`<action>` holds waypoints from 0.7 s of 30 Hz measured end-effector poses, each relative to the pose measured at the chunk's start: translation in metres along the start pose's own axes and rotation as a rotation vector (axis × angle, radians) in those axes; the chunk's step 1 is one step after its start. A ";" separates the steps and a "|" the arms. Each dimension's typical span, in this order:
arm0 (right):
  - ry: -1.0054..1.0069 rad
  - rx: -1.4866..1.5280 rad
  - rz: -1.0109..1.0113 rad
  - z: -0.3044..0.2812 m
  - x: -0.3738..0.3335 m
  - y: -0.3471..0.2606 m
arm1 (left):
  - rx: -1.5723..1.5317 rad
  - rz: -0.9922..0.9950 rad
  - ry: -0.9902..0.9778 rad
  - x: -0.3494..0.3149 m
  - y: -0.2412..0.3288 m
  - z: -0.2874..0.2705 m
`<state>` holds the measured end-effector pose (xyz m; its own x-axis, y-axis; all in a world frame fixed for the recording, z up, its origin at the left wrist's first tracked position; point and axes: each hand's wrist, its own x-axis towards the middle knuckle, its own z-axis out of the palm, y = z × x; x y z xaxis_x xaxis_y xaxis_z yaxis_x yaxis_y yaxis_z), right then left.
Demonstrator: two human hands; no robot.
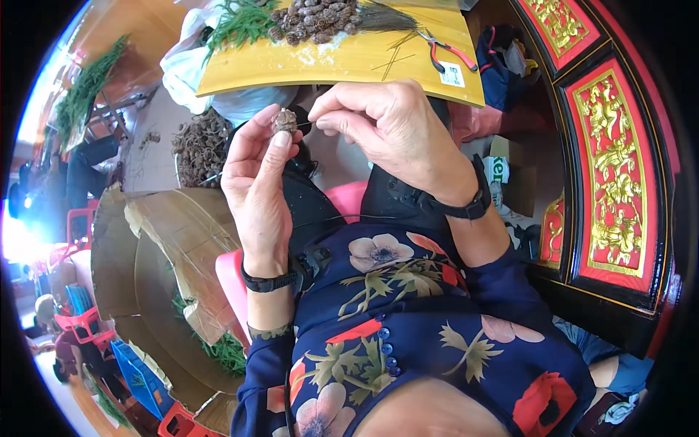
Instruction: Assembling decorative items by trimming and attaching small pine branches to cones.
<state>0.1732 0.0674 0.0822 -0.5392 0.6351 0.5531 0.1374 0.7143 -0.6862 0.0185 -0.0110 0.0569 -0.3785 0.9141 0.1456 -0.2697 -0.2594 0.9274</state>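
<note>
Between the thumb and fingers of my left hand (256, 178) is a small brown pine cone (285, 121). My right hand (389, 125) is closed in a pinch just to the right of it. A thin dark wire (304, 124) runs from the cone toward the right fingertips; its far end is hidden by them. Both hands are raised above my lap, in front of the yellow table (320, 71). On that table are a heap of pine cones (314, 20), a bundle of dark wires (386, 17) with a few loose ones, and red-handled pliers (445, 55).
Green artificial sprigs (244, 29) lie at the table's left end beside a white plastic bag (186, 69). More pine cones (200, 149) fill a container on the floor. A large torn cardboard box (138, 269) stands to my left, a carved red-and-gold panel (611, 171) to my right.
</note>
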 end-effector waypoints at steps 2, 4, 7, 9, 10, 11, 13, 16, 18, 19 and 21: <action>0.012 -0.013 -0.018 0.003 0.000 0.000 | 0.003 0.003 0.008 0.000 0.002 0.000; 0.097 -0.077 -0.103 0.008 0.001 0.001 | -0.021 -0.001 0.009 0.000 0.002 0.000; 0.138 -0.099 -0.123 0.012 0.000 -0.004 | -0.042 -0.001 0.010 0.000 0.003 0.000; 0.134 -0.078 -0.079 0.014 -0.001 -0.009 | -0.057 0.004 0.012 0.000 0.003 0.001; 0.134 -0.079 -0.080 0.015 -0.001 -0.009 | -0.057 0.004 0.012 0.000 0.003 0.001; 0.146 -0.084 -0.079 0.017 -0.001 -0.008 | -0.047 0.003 0.012 0.000 0.003 0.001; 0.169 -0.096 -0.078 0.018 -0.002 -0.007 | -0.027 0.001 0.011 0.000 0.002 0.001; 0.174 -0.093 -0.062 0.018 -0.003 -0.009 | -0.027 0.007 0.015 0.000 0.002 0.001; 0.178 -0.092 -0.053 0.018 -0.003 -0.009 | -0.027 0.010 0.016 0.000 0.001 0.002; 0.178 -0.090 -0.051 0.019 -0.003 -0.009 | -0.034 0.015 0.021 0.000 0.001 0.002; 0.179 -0.088 -0.047 0.020 -0.003 -0.008 | -0.050 0.024 0.032 0.000 0.000 0.002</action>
<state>0.1574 0.0536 0.0764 -0.3914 0.6370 0.6641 0.1920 0.7624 -0.6180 0.0203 -0.0108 0.0575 -0.4135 0.8971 0.1556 -0.3038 -0.2970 0.9053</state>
